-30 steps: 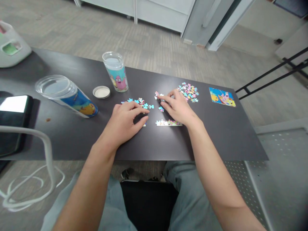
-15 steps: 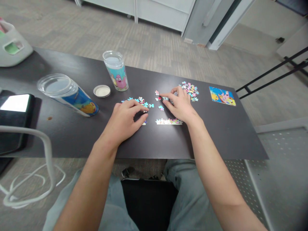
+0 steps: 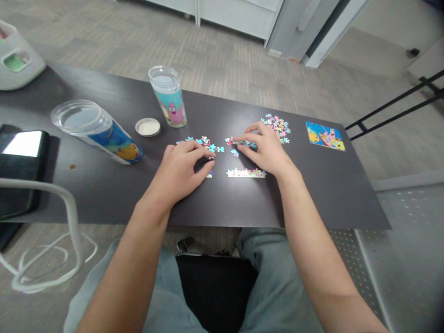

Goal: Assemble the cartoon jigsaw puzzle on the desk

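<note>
My left hand rests on the table with its thumb and fingers apart, holding nothing that I can see. Under and just beyond its fingers lie loose jigsaw pieces, partly covered. My right hand is open and stretched leftward, its index fingertip at a small red and white puzzle piece. Another loose puzzle piece lies just below the fingers, and more pieces show beneath the palm. Nearer me is a joined puzzle strip. Left of it, my left thumb partly hides another bit of puzzle.
A heap of pieces and a picture card lie at the right of the dark table. To the left stand a clear-topped cartoon canister and a tilted-looking blue canister, with a round lid between. A white cable hangs at far left.
The small piece that lay apart above the red and white one now sits against it or is hidden at my right index fingertip. My left hand keeps its place. The view has shifted slightly.
</note>
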The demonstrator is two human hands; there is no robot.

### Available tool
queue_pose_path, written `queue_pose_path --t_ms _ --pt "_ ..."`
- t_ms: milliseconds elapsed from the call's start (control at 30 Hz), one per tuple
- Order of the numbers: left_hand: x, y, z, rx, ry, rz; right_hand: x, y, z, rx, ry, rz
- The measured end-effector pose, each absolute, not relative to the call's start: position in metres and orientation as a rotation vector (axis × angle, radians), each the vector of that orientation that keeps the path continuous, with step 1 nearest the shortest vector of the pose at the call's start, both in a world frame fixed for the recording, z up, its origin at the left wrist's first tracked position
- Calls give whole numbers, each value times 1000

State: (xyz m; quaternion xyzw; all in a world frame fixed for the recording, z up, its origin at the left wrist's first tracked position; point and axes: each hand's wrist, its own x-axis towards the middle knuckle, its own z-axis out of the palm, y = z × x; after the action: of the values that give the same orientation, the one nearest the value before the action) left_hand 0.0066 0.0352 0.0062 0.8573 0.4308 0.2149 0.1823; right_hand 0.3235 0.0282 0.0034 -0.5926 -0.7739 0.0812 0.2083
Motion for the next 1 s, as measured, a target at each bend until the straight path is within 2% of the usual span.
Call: queue_pose_path --t_ms 267,633,1000 --pt "15 28 11 2450 1244 583 319 34 -2 -1649 -2155 222" --pt "49 39 10 2589 1130 441 322 31 11 -1691 -2060 454" --pt "51 35 15 2589 1134 470 341 7 19 -1594 -1906 645"
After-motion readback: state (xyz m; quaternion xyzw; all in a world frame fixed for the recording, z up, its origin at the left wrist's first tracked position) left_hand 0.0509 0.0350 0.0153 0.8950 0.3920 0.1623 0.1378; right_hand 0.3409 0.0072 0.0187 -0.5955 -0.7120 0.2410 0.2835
